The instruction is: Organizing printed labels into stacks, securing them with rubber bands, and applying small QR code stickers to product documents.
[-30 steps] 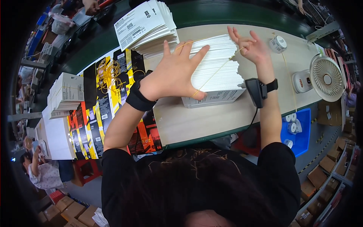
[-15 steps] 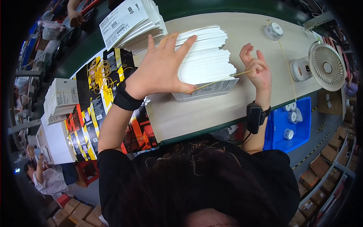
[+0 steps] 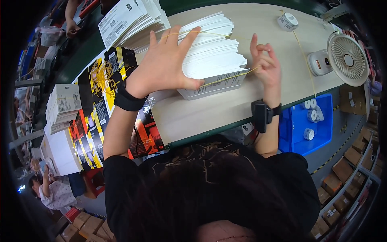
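A thick row of white printed cards or flattened cartons (image 3: 213, 50) stands on edge on the pale table. Across its left end my left hand (image 3: 166, 64) is spread, thumb at the near face and fingers toward the far side, gripping it. A yellow rubber band (image 3: 229, 79) runs stretched from that thumb along the near face to my right hand (image 3: 267, 68). Its far strand passes from the left fingers over the top. Off the row's right end, my right hand has bent fingers hooked in the band, its index finger raised.
Another white card stack (image 3: 135, 24) lies beyond my left hand; a banded stack (image 3: 66, 103) sits farther left. Loose rubber bands (image 3: 102, 76) lie on printed sheets. Rightward are a label roll (image 3: 287, 21), a fan (image 3: 347, 59) and a blue bin (image 3: 322, 137) holding rolls.
The band's far strand now shows above the top of the row, reaching toward my right hand. My right hand has shifted slightly left and up in view, and its index finger has straightened.
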Demonstrator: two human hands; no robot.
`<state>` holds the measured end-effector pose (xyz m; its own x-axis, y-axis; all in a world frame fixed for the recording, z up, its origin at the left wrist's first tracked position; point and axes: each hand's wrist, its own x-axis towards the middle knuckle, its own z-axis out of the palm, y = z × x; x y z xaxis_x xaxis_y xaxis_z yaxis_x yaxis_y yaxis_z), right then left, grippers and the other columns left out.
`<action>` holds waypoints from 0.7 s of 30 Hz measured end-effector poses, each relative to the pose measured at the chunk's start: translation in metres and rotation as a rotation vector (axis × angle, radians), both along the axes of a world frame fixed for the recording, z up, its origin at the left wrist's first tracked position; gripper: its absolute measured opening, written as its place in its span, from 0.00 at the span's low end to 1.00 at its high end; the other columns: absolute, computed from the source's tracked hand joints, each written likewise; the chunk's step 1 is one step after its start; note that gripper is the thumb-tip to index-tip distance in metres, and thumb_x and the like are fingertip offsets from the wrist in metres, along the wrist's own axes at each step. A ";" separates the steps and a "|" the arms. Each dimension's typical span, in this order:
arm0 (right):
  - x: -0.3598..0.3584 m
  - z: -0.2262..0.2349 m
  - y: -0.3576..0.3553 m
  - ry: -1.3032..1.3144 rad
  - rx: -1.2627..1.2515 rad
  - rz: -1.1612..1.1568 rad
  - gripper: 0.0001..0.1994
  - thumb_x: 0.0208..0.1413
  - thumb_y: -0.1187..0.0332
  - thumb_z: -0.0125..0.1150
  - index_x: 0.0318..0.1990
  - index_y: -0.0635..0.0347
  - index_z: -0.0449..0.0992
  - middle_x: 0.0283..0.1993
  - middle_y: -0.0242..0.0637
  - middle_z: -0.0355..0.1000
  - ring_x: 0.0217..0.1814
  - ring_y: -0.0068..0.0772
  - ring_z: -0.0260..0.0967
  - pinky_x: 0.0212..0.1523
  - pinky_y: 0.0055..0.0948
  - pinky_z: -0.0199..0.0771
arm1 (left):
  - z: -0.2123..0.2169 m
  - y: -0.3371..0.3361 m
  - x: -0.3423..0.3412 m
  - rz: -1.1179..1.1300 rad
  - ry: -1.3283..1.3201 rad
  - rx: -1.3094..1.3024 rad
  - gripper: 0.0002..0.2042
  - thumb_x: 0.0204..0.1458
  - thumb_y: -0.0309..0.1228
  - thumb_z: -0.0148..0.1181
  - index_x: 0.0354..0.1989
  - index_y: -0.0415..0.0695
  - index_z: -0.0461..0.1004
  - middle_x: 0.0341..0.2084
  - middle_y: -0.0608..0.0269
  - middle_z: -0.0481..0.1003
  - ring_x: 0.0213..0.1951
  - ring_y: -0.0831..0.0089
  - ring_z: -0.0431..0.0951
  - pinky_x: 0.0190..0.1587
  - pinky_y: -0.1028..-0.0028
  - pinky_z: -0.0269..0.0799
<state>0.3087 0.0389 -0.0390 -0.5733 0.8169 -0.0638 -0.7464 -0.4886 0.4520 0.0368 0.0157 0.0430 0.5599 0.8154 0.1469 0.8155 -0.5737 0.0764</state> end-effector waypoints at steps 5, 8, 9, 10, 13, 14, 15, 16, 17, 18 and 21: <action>-0.006 0.015 0.043 -0.152 0.180 -0.034 0.11 0.57 0.67 0.44 0.26 0.65 0.61 0.58 0.46 0.60 0.12 0.12 0.50 0.16 0.14 0.46 | 0.001 0.000 -0.001 0.006 0.013 -0.032 0.50 0.26 0.57 0.59 0.62 0.48 0.48 0.53 0.32 0.54 0.56 0.41 0.54 0.57 0.41 0.42; -0.021 0.017 0.071 -0.241 0.123 -0.027 0.11 0.57 0.69 0.42 0.25 0.66 0.63 0.58 0.46 0.61 0.11 0.13 0.51 0.14 0.14 0.44 | 0.001 0.000 -0.001 -0.005 0.023 -0.019 0.50 0.26 0.56 0.59 0.62 0.47 0.48 0.53 0.32 0.54 0.56 0.41 0.54 0.57 0.42 0.41; -0.025 0.016 0.079 -0.259 0.140 0.011 0.11 0.57 0.69 0.41 0.25 0.66 0.63 0.57 0.47 0.61 0.10 0.13 0.51 0.13 0.13 0.44 | 0.000 0.001 -0.001 -0.009 0.000 -0.009 0.50 0.26 0.56 0.59 0.62 0.47 0.48 0.53 0.32 0.54 0.56 0.41 0.54 0.57 0.42 0.41; -0.026 0.015 0.086 -0.283 0.117 -0.016 0.11 0.57 0.69 0.41 0.25 0.66 0.63 0.57 0.47 0.61 0.10 0.13 0.51 0.13 0.13 0.44 | 0.000 0.000 -0.001 -0.005 0.003 -0.010 0.50 0.26 0.56 0.59 0.62 0.47 0.48 0.53 0.32 0.54 0.56 0.41 0.54 0.58 0.42 0.41; -0.030 0.008 0.099 -0.291 0.107 0.042 0.12 0.57 0.70 0.40 0.25 0.67 0.63 0.58 0.47 0.61 0.10 0.14 0.53 0.13 0.14 0.44 | 0.001 0.000 -0.001 0.011 0.014 -0.022 0.50 0.25 0.55 0.59 0.62 0.47 0.48 0.53 0.32 0.54 0.56 0.41 0.54 0.58 0.42 0.41; -0.031 0.007 0.105 -0.311 0.084 0.035 0.12 0.57 0.70 0.40 0.25 0.67 0.63 0.58 0.47 0.61 0.10 0.14 0.53 0.13 0.14 0.44 | 0.001 0.000 -0.001 0.009 0.009 -0.027 0.50 0.25 0.55 0.60 0.62 0.47 0.48 0.53 0.32 0.54 0.56 0.41 0.54 0.58 0.42 0.41; -0.030 0.006 0.110 -0.318 0.127 0.042 0.11 0.57 0.70 0.39 0.26 0.68 0.63 0.59 0.47 0.58 0.11 0.14 0.54 0.14 0.14 0.44 | 0.001 0.000 -0.001 0.005 0.004 -0.034 0.50 0.25 0.55 0.60 0.62 0.47 0.48 0.53 0.32 0.54 0.56 0.41 0.54 0.58 0.42 0.41; -0.029 0.007 0.116 -0.327 0.174 0.051 0.10 0.58 0.70 0.39 0.28 0.68 0.63 0.61 0.47 0.56 0.11 0.15 0.55 0.14 0.14 0.44 | 0.002 0.000 -0.001 0.005 0.024 -0.048 0.50 0.25 0.54 0.60 0.62 0.47 0.48 0.53 0.32 0.54 0.56 0.41 0.54 0.58 0.42 0.41; -0.029 0.008 0.121 -0.334 0.223 0.061 0.10 0.58 0.70 0.39 0.30 0.68 0.63 0.62 0.47 0.53 0.12 0.15 0.56 0.14 0.14 0.45 | 0.002 0.000 0.000 0.006 -0.002 -0.035 0.50 0.25 0.54 0.60 0.62 0.47 0.48 0.53 0.32 0.54 0.56 0.41 0.54 0.58 0.42 0.41; -0.028 0.009 0.127 -0.332 0.229 0.064 0.10 0.58 0.70 0.39 0.30 0.68 0.63 0.62 0.47 0.53 0.12 0.15 0.56 0.14 0.14 0.45 | 0.003 0.000 0.000 0.000 -0.006 -0.039 0.51 0.24 0.54 0.60 0.62 0.47 0.48 0.53 0.32 0.54 0.56 0.41 0.54 0.58 0.42 0.41; -0.032 0.013 0.142 0.227 0.406 0.470 0.15 0.49 0.68 0.52 0.41 0.70 0.65 0.59 0.56 0.55 0.50 0.43 0.56 0.50 0.32 0.54 | 0.005 -0.004 0.001 -0.013 -0.018 -0.062 0.51 0.24 0.53 0.61 0.62 0.48 0.48 0.53 0.33 0.54 0.57 0.41 0.54 0.58 0.42 0.41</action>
<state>0.2767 0.1810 -0.0258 -0.8378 0.4098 0.3609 -0.3196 -0.9039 0.2844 0.0375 0.0119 0.0477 0.5679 0.8161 0.1070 0.8063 -0.5777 0.1269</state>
